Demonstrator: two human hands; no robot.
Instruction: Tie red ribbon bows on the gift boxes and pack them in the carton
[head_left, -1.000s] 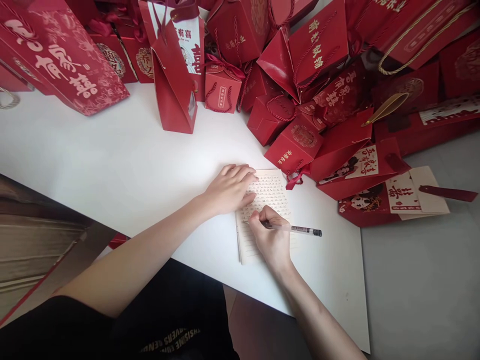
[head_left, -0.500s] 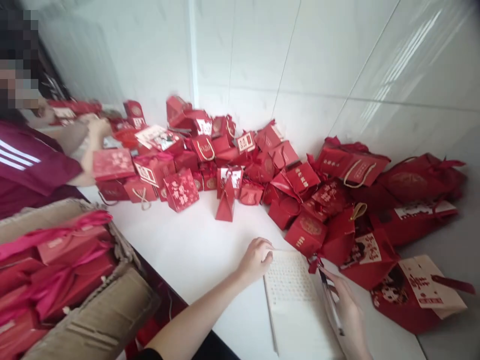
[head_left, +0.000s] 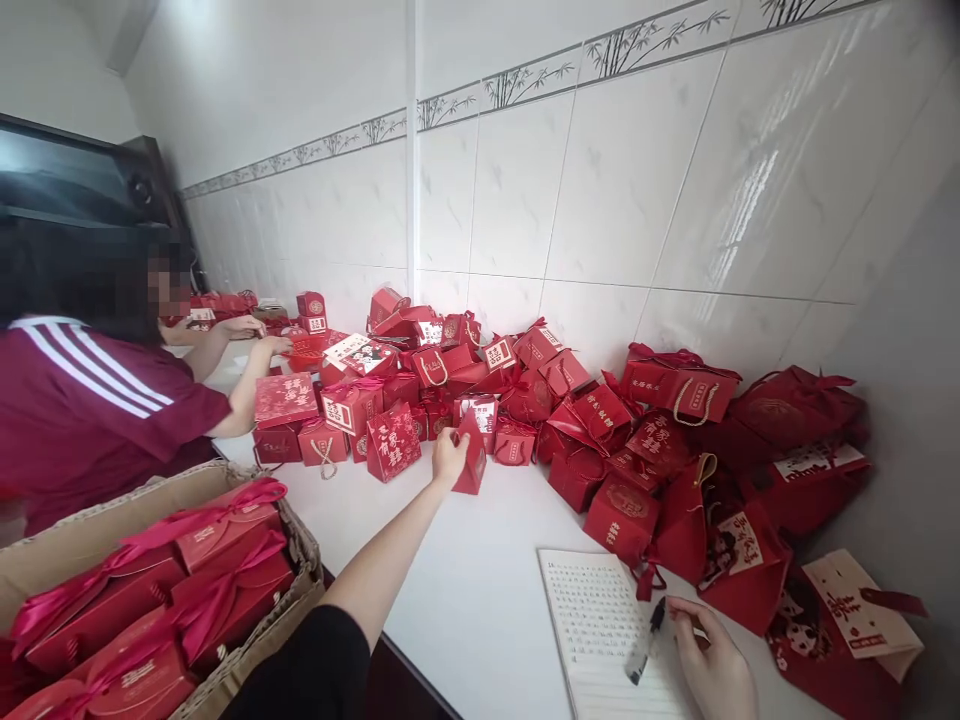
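My left hand (head_left: 448, 458) reaches across the white table (head_left: 450, 590) and pinches the upper part of a small red triangular gift box (head_left: 472, 462), which stands upright. To the right, my right hand (head_left: 712, 650) hovers by an open notebook (head_left: 592, 610), its fingers loosely curled and apart. Lines of handwriting cover the upper part of the page. A black-and-clear pen (head_left: 646, 642) lies slanted on the page beside my right fingertips, seemingly out of the grasp. Just beyond the notebook sits a red gift box with gold print (head_left: 622, 515).
Many red gift boxes (head_left: 525, 390) are piled along the tiled wall (head_left: 600, 200). A cardboard box (head_left: 300, 560) of ribboned red boxes stands at the lower left. A co-worker in a maroon shirt (head_left: 112, 400) handles things at the far left.
My left hand has moved from the notebook's top edge, forward and left, onto the triangular box. My right hand has come off the pen, now on the page. The view has tilted up.
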